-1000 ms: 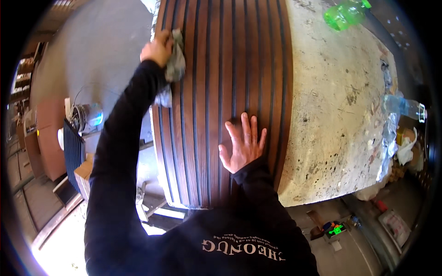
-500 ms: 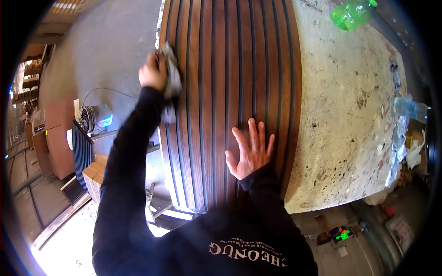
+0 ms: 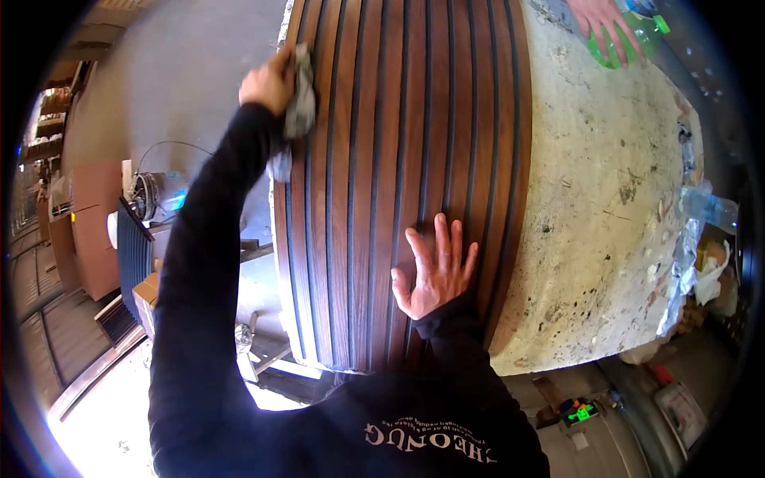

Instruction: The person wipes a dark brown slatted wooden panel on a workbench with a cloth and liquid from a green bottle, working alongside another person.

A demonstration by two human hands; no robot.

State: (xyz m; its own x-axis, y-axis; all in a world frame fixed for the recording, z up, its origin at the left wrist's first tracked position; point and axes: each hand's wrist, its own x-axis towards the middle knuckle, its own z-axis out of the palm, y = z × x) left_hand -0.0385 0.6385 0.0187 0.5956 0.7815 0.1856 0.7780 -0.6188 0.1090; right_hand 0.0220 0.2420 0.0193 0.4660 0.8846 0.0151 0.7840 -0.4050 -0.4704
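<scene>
At the left edge of the slatted panel (image 3: 402, 179), atop the pale tabletop (image 3: 606, 239): grasping crumpled cloth (image 3: 301, 103) with left hand (image 3: 267, 86); resting spread right hand (image 3: 434, 280) on panel, grasping nothing. Apparently wiping that edge; next, probably best to hold panel steady, guide cloth lengthwise.
</scene>
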